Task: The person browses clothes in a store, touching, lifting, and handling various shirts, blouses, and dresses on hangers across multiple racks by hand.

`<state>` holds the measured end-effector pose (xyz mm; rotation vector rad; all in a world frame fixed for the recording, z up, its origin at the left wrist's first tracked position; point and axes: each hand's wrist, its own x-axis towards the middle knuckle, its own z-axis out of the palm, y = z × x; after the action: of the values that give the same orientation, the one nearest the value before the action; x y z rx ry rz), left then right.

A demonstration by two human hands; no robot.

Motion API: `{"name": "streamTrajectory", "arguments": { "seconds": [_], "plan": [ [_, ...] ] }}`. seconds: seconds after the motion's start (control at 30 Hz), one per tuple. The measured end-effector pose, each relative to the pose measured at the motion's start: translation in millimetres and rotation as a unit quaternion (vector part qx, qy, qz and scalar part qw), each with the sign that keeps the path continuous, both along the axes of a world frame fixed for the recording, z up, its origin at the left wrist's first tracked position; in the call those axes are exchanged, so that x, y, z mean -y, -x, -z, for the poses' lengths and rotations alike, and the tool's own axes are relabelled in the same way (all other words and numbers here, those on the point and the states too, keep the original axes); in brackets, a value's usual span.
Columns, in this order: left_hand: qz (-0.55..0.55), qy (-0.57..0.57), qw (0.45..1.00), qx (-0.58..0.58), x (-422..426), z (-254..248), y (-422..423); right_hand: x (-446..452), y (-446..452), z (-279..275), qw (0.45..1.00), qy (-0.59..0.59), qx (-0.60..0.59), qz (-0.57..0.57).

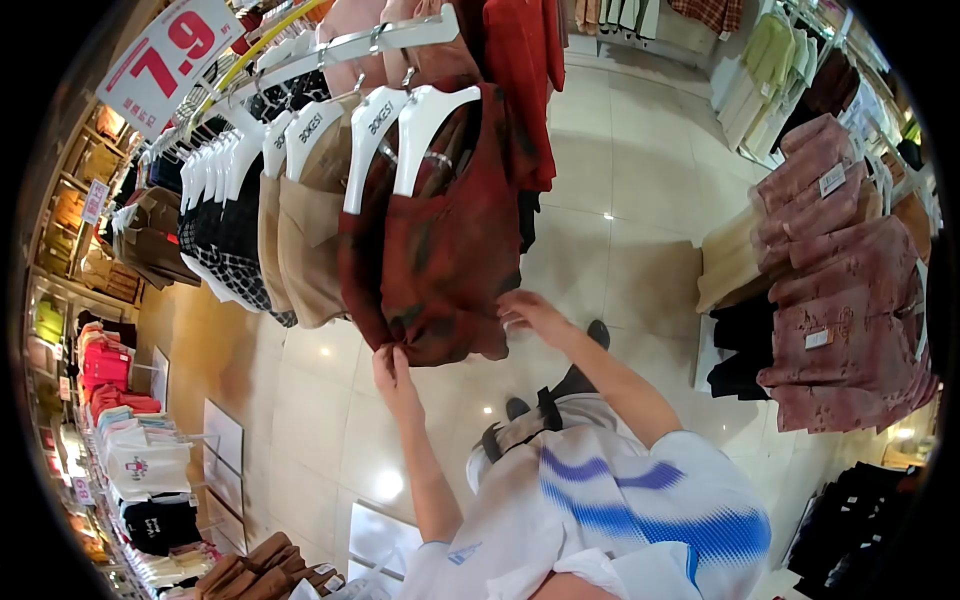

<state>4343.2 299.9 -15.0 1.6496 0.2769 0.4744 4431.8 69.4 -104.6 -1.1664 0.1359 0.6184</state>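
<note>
A dark red top (445, 255) with blurry dark green patches hangs from a white hanger (430, 115) at the near end of the rack. My left hand (397, 385) pinches its lower left edge, where the cloth bunches up. At the opposite side, the fingers of my right hand (535, 317) are curled against the right edge of the same top, gripping the cloth there. Right behind it is a second white hanger (370, 130) with similar dark red cloth. Beige garments (315, 240) hang farther left.
The metal rail (385, 38) carries several more garments, with a price sign (168, 62) above it. Pink tops (850, 320) hang on a rack at the right. Folded shirts (150, 460) line the left side. Tiled floor (620, 230) runs between the racks.
</note>
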Motion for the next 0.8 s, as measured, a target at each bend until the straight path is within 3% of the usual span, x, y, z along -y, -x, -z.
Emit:
{"name": "streamTrajectory", "arguments": {
  "seconds": [0.13,0.2,0.27,0.3,0.37,0.43,0.5,0.53,0.63,0.67,0.7,0.73,0.8],
  "plan": [
    [-0.085,-0.017,0.996,0.012,2,7,6,58,-82,25,0.990,0.020,0.104,0.098],
    [-0.175,-0.046,0.983,-0.029,7,13,13,73,-137,19,0.970,0.085,0.161,0.163],
    [-0.226,-0.037,0.973,-0.025,16,23,18,88,-201,33,0.909,0.226,0.295,0.187],
    [-0.267,-0.028,0.963,-0.022,21,29,23,91,-219,26,0.912,0.221,0.299,0.176],
    [-0.300,-0.041,0.953,-0.022,35,43,34,94,-255,11,0.730,0.380,0.511,0.247],
    [-0.308,-0.076,0.947,-0.048,64,51,36,94,-281,9,0.710,0.360,0.557,0.239],
    [-0.329,-0.098,0.939,-0.008,95,63,23,98,-294,14,0.685,0.441,0.547,0.191],
    [-0.308,-0.102,0.946,-0.010,109,68,19,100,-298,16,0.689,0.435,0.550,0.182],
    [-0.300,-0.122,0.945,-0.038,152,74,10,103,-308,19,0.794,0.405,0.437,0.125],
    [-0.285,-0.098,0.951,-0.069,168,70,3,105,-308,15,0.795,0.398,0.440,0.121],
    [-0.270,-0.072,0.955,-0.099,180,67,-5,111,-302,12,0.824,0.338,0.443,0.100],
    [-0.256,-0.119,0.951,-0.124,186,77,-10,117,-294,6,0.849,0.279,0.443,0.076],
    [-0.220,-0.103,0.962,-0.123,224,52,-43,127,-276,-3,0.881,0.215,0.420,0.022]
  ]
}}
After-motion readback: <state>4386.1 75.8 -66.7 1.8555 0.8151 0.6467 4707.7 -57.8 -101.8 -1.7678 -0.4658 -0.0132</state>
